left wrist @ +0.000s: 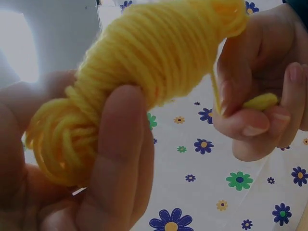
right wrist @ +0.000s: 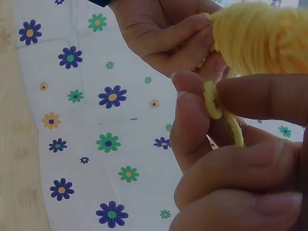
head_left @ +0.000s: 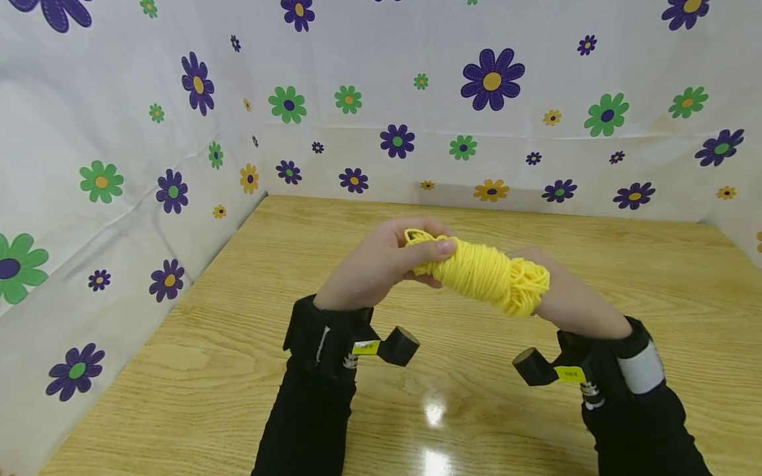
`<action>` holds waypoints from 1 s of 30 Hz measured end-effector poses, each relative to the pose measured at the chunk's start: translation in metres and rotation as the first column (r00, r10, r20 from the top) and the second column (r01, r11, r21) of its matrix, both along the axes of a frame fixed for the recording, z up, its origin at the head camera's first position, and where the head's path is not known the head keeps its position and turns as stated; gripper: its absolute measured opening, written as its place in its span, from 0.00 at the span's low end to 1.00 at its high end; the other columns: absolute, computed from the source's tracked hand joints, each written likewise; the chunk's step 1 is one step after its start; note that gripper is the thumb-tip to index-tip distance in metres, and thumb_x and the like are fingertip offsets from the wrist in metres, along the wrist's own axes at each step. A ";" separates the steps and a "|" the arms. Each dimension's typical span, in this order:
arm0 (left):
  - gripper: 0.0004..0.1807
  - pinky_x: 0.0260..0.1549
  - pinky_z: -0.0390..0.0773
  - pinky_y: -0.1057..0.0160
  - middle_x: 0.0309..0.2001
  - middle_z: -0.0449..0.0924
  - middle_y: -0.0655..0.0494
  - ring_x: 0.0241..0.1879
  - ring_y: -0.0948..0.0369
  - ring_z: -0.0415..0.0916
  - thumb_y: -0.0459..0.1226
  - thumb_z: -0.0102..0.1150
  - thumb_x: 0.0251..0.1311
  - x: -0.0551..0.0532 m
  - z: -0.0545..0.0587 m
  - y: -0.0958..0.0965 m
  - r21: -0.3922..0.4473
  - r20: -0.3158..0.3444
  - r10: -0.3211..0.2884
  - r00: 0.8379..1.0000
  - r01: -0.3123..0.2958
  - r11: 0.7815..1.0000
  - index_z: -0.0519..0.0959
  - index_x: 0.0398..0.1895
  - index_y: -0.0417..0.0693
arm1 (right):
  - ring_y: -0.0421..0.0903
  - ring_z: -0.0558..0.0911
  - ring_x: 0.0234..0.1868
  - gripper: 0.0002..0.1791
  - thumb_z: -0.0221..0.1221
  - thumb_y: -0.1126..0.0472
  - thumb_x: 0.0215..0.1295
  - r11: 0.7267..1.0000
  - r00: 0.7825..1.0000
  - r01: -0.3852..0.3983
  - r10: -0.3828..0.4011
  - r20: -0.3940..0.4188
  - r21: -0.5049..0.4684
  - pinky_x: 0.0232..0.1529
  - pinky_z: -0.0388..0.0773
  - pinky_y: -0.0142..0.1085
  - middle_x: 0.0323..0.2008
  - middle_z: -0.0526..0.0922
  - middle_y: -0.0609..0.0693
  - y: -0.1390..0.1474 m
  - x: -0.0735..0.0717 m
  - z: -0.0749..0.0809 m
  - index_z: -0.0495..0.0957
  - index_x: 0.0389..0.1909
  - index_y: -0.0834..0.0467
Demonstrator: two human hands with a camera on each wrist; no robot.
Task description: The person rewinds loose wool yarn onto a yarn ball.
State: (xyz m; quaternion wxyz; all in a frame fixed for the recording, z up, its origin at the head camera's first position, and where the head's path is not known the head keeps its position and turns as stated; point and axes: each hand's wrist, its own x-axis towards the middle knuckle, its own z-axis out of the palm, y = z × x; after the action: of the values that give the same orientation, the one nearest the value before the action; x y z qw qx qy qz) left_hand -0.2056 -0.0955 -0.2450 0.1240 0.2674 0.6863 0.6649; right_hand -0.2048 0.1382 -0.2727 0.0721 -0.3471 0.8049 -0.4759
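A skein of yellow yarn is held above the table, tilted down toward the right. My left hand grips its left end, thumb across the near side. In the left wrist view the wound middle of the skein and its looped end beside my left fingers show. A single strand runs from the skein to my right hand, which pinches it. The right wrist view shows a small loop of the strand between my right thumb and fingers. In the head view the skein partly hides my right hand.
Below both hands lies a wooden table. A white cloth with printed flowers stands behind the table and along its left side. Each wrist wears a black strap with a small block on it.
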 end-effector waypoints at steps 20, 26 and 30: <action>0.08 0.31 0.81 0.62 0.38 0.76 0.46 0.32 0.57 0.75 0.34 0.54 0.61 -0.002 -0.001 -0.003 -0.342 -0.068 -0.236 0.969 0.200 0.918 0.76 0.39 0.38 | 0.47 0.59 0.13 0.11 0.45 0.68 0.70 0.995 0.994 -0.088 0.090 0.065 -0.042 0.12 0.57 0.38 0.15 0.60 0.52 -0.002 0.000 0.009 0.73 0.29 0.65; 0.09 0.33 0.81 0.59 0.39 0.76 0.47 0.32 0.56 0.76 0.36 0.56 0.61 -0.001 -0.002 0.000 -0.375 -0.083 -0.141 0.987 0.100 0.921 0.77 0.40 0.40 | 0.47 0.57 0.12 0.11 0.45 0.69 0.69 0.995 0.996 -0.033 0.041 0.083 -0.094 0.13 0.54 0.39 0.14 0.59 0.51 0.000 0.000 0.008 0.73 0.31 0.68; 0.09 0.33 0.81 0.60 0.39 0.75 0.48 0.32 0.56 0.76 0.37 0.57 0.60 0.000 -0.003 0.001 -0.401 -0.132 -0.056 0.990 -0.002 0.916 0.77 0.40 0.41 | 0.47 0.56 0.12 0.10 0.45 0.68 0.69 0.992 0.995 0.002 0.010 0.097 -0.124 0.13 0.52 0.39 0.13 0.58 0.50 0.001 0.000 0.008 0.73 0.32 0.69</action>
State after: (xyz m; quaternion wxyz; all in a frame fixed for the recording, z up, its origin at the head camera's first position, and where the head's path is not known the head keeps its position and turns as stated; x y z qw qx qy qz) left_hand -0.2060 -0.0945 -0.2482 0.1364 0.2922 0.8109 0.4883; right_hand -0.2045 0.1394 -0.2644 0.0905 -0.3287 0.7685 -0.5414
